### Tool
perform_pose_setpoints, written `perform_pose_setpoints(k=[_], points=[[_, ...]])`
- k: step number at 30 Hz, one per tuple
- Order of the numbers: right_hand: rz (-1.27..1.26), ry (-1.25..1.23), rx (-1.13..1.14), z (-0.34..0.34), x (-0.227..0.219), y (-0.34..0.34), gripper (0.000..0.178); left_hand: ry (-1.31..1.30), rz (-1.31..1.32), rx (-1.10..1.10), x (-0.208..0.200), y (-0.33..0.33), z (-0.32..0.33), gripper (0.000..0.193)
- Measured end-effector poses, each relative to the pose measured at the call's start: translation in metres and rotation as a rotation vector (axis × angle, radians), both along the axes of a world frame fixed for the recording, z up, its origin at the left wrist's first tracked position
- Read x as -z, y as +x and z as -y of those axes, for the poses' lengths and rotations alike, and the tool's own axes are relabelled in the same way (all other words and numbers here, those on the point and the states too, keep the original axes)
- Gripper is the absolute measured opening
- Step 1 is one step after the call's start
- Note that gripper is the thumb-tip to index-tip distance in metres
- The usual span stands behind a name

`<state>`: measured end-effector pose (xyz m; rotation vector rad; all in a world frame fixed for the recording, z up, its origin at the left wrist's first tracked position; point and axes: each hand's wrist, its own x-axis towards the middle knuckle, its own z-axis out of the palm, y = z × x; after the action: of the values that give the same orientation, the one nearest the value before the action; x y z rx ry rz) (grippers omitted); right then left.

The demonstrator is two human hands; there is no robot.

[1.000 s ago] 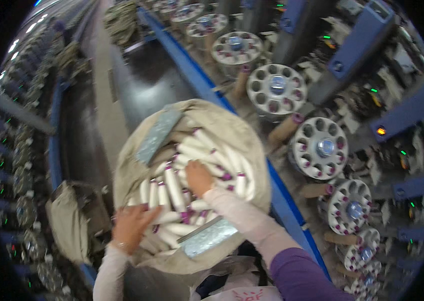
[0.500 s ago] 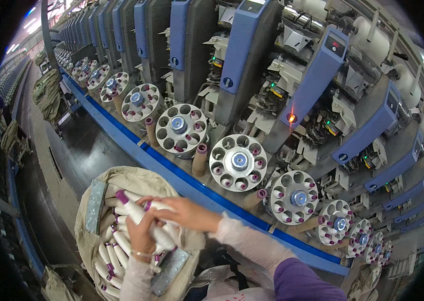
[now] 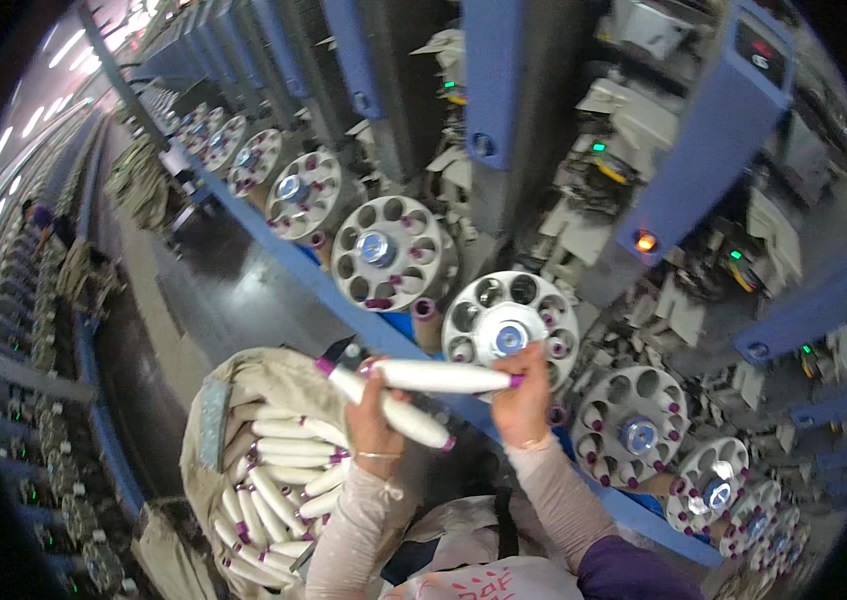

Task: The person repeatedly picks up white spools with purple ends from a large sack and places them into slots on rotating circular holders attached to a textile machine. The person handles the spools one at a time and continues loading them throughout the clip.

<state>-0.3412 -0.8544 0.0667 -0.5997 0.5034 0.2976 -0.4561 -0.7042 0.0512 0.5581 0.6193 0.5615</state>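
Note:
My left hand (image 3: 371, 432) is closed around a white yarn bobbin (image 3: 415, 421) with purple ends, tilted down to the right. Above it, a second yarn bobbin (image 3: 438, 376) lies nearly level. My right hand (image 3: 523, 408) grips that bobbin's right purple end, while its left end rests at my left fingertips. Just behind the right hand is a round magazine (image 3: 465, 314) with a ring of pockets, some holding purple-tipped bobbins; the hand covers part of its front. Below and left of my hands, a cloth sack (image 3: 197, 490) holds many similar bobbins.
A blue rail (image 3: 293, 262) runs diagonally in front of a row of winding machines. More round magazines (image 3: 629, 395) stand along it. An orange lamp (image 3: 645, 242) glows on one blue machine column. A brown tube (image 3: 426, 325) stands beside the near magazine. Dark floor (image 3: 233, 300) stretches at left.
My hands have moved from over the sack up and right toward the magazine. They have parted, with one bobbin now stretched between them. The view has shifted closer to the machines.

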Motion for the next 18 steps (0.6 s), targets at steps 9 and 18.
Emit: perform_pose_setpoints(k=[9, 18], points=[[0.872, -0.546, -0.031, -0.024, 0.038, 0.066, 0.014, 0.177, -0.117, 0.559, 0.005, -0.011, -0.081, 0.059], [1.432, -1.024, -0.606, -0.116, 0.005, 0.031, 0.019, -0.386, 0.168, 0.854, 0.021, -0.018, -0.145, 0.053]])
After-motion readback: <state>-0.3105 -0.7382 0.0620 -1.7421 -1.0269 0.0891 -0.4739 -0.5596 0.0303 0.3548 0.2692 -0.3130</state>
